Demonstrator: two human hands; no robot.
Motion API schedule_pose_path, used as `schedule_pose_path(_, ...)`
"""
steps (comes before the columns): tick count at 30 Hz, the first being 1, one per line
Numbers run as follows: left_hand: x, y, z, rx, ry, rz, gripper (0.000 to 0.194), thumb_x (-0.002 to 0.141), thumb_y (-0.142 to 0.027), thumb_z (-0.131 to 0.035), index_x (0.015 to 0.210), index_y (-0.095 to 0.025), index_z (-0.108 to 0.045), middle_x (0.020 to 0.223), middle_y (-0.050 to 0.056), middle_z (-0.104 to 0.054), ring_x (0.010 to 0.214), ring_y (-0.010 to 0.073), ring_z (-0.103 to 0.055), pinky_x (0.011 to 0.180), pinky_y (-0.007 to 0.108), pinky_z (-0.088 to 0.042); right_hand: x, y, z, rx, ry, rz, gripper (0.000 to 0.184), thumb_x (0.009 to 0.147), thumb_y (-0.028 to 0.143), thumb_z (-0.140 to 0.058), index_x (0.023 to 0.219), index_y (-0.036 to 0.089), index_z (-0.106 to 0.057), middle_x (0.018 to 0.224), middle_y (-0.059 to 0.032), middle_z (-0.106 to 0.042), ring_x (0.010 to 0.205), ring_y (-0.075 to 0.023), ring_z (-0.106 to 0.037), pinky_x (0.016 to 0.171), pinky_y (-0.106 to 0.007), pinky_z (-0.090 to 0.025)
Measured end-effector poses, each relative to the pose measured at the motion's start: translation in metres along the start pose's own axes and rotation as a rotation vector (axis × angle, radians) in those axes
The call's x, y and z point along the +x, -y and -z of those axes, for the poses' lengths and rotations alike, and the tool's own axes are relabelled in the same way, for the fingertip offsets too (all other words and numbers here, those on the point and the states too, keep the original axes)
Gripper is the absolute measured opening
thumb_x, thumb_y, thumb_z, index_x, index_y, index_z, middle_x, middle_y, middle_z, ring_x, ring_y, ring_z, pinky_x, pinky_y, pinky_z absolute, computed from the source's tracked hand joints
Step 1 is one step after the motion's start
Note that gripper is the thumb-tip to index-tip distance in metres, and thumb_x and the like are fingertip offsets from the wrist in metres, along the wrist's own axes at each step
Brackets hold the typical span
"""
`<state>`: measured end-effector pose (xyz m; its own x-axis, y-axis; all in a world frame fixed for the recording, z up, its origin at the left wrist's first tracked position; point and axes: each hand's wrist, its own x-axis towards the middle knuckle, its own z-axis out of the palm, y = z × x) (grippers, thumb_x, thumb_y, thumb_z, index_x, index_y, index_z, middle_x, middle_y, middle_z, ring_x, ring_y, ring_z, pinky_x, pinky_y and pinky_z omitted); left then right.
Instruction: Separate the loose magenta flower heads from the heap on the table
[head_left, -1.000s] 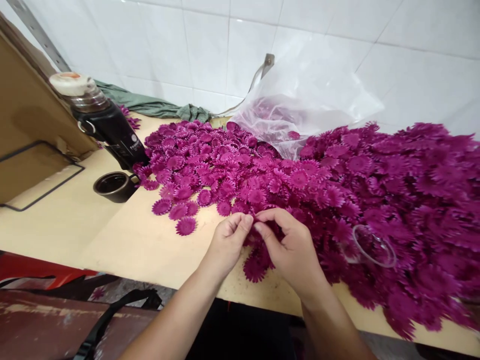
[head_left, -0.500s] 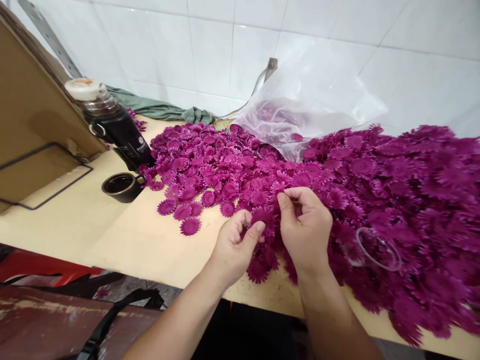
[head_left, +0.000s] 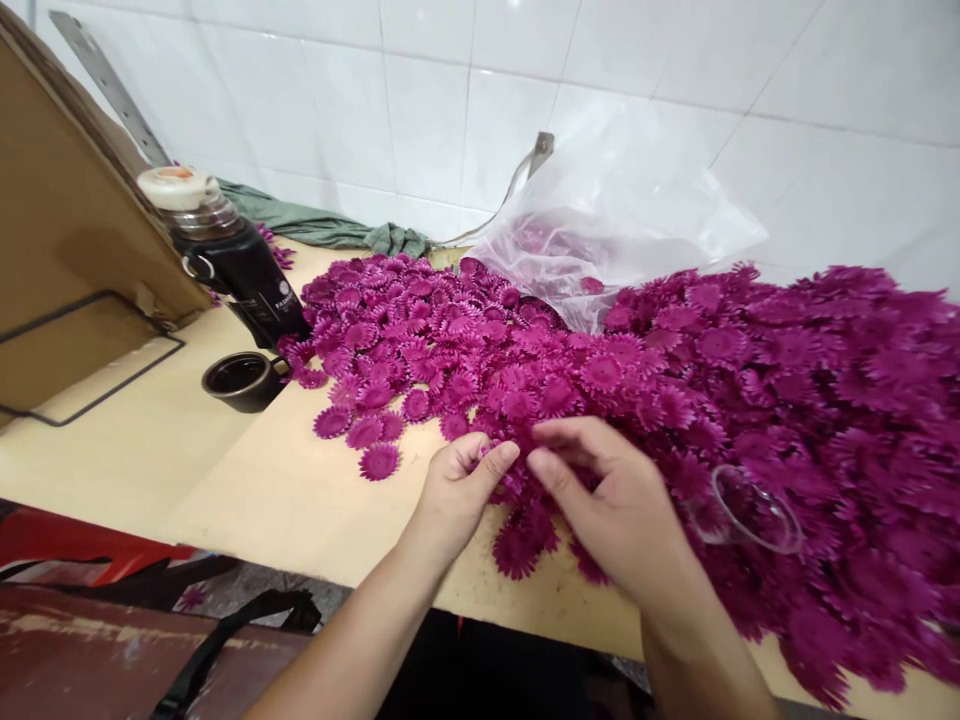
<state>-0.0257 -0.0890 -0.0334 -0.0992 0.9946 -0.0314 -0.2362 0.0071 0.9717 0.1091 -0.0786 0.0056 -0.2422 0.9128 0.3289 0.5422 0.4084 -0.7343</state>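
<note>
A wide heap of magenta fabric flower heads (head_left: 675, 380) covers the pale wooden table (head_left: 225, 470). My left hand (head_left: 457, 490) pinches a flower head (head_left: 517, 470) between thumb and fingers near the table's front edge. My right hand (head_left: 615, 500) meets it from the right, fingers curled, thumb and forefinger touching the same flower. A few loose flower heads (head_left: 517, 545) lie just below both hands.
A clear plastic cup (head_left: 742, 505) lies half buried in flowers right of my right hand. A clear plastic bag (head_left: 615, 230) with flowers leans on the tiled wall. A black bottle (head_left: 240, 270) and black cap (head_left: 240, 380) stand at left, beside a cardboard box (head_left: 67, 250).
My right hand, which had lifted up to the pile half a second ago, has come back down to meet my left hand at the flower. The view shifted slightly.
</note>
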Motion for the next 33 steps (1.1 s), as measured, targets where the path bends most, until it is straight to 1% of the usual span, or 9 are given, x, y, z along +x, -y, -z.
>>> schedule_pose_path(3, -0.001, 0.003, -0.002, -0.022, 0.011, 0.033, 0.058, 0.057, -0.067, -0.065, 0.049, -0.018, -0.035, 0.050, -0.007, -0.028, 0.050, 0.0065, -0.025, 0.048, 0.021, -0.023, -0.009, 0.006, -0.013, 0.254, 0.174, -0.071, 0.006, 0.082, 0.022, -0.056, 0.085, 0.020, -0.060, 0.077, -0.0007, -0.066, 0.070, -0.0132, -0.062, 0.065, -0.026, -0.052)
schedule_pose_path(6, -0.005, 0.004, -0.002, -0.025, 0.043, 0.039, 0.057, 0.059, -0.068, -0.064, 0.051, -0.018, -0.037, 0.050, -0.007, -0.028, 0.049, 0.0063, -0.025, 0.047, 0.022, -0.022, -0.006, 0.001, -0.016, 0.305, 0.082, -0.063, 0.007, 0.080, 0.018, -0.055, 0.074, 0.019, -0.057, 0.068, 0.0017, -0.061, 0.064, -0.0110, -0.058, 0.060, -0.022, -0.049)
schedule_pose_path(9, -0.008, 0.002, 0.000, 0.010, 0.083, 0.010, 0.055, 0.062, -0.066, -0.062, 0.051, -0.018, -0.038, 0.048, -0.007, -0.031, 0.047, 0.0062, -0.025, 0.046, 0.022, -0.022, 0.003, -0.013, -0.007, 0.271, -0.096, -0.092, 0.008, 0.077, 0.017, -0.055, 0.069, 0.019, -0.055, 0.061, 0.0029, -0.055, 0.055, -0.0099, -0.051, 0.052, -0.022, -0.044)
schedule_pose_path(14, -0.007, 0.002, 0.009, 0.151, -0.023, -0.068, 0.047, 0.073, -0.052, -0.059, 0.050, -0.019, -0.036, 0.050, -0.007, -0.030, 0.049, 0.0080, -0.029, 0.049, 0.022, -0.028, 0.015, -0.034, 0.022, 0.301, -0.564, -0.163, 0.007, 0.078, 0.024, -0.059, 0.076, 0.019, -0.054, 0.065, 0.0036, -0.053, 0.054, -0.0091, -0.049, 0.052, -0.022, -0.042)
schedule_pose_path(18, -0.002, 0.005, 0.009, 0.362, -0.067, -0.179, 0.019, 0.068, -0.034, -0.068, 0.076, -0.019, -0.059, 0.076, 0.001, -0.056, 0.074, 0.0158, -0.051, 0.069, 0.028, -0.042, 0.008, -0.022, 0.019, 0.406, -0.311, -0.199, 0.011, 0.077, 0.029, -0.061, 0.079, 0.020, -0.055, 0.063, 0.0039, -0.053, 0.053, -0.0093, -0.050, 0.050, -0.022, -0.043)
schedule_pose_path(21, -0.001, 0.003, 0.005, 0.423, -0.130, -0.296, 0.028, 0.072, -0.030, -0.064, 0.098, -0.019, -0.062, 0.103, 0.008, -0.059, 0.095, 0.0205, -0.054, 0.085, 0.034, -0.042, -0.002, -0.012, 0.000, 0.513, -0.121, -0.251, 0.016, 0.076, 0.035, -0.061, 0.078, 0.020, -0.054, 0.060, 0.0049, -0.050, 0.049, -0.0085, -0.046, 0.046, -0.021, -0.042)
schedule_pose_path(26, -0.005, -0.003, -0.002, 0.323, 0.051, -0.234, 0.017, 0.078, -0.026, -0.058, 0.092, -0.019, -0.065, 0.091, 0.005, -0.064, 0.086, 0.0181, -0.059, 0.077, 0.029, -0.046, -0.012, -0.015, -0.019, 0.749, -0.015, -0.344, 0.023, 0.079, 0.044, -0.057, 0.082, 0.021, -0.055, 0.068, 0.0020, -0.057, 0.058, -0.0107, -0.054, 0.054, -0.024, -0.048)
schedule_pose_path(29, -0.005, -0.003, -0.006, 0.269, 0.023, -0.174, 0.011, 0.077, -0.024, -0.058, 0.086, -0.018, -0.063, 0.084, 0.003, -0.064, 0.079, 0.0164, -0.059, 0.073, 0.028, -0.047, -0.014, -0.014, -0.020, 0.818, 0.045, -0.319, 0.028, 0.083, 0.049, -0.051, 0.088, 0.022, -0.055, 0.078, -0.0018, -0.063, 0.070, -0.0146, -0.061, 0.062, -0.028, -0.052)
schedule_pose_path(33, -0.004, -0.001, -0.006, 0.280, 0.006, -0.172, 0.013, 0.077, -0.020, -0.057, 0.088, -0.017, -0.062, 0.087, 0.004, -0.064, 0.080, 0.0162, -0.059, 0.074, 0.028, -0.047, -0.015, -0.012, -0.017, 0.654, -0.001, -0.288, 0.022, 0.075, 0.039, -0.064, 0.087, 0.020, -0.059, 0.079, -0.0018, -0.066, 0.072, -0.0144, -0.062, 0.068, -0.028, -0.052)
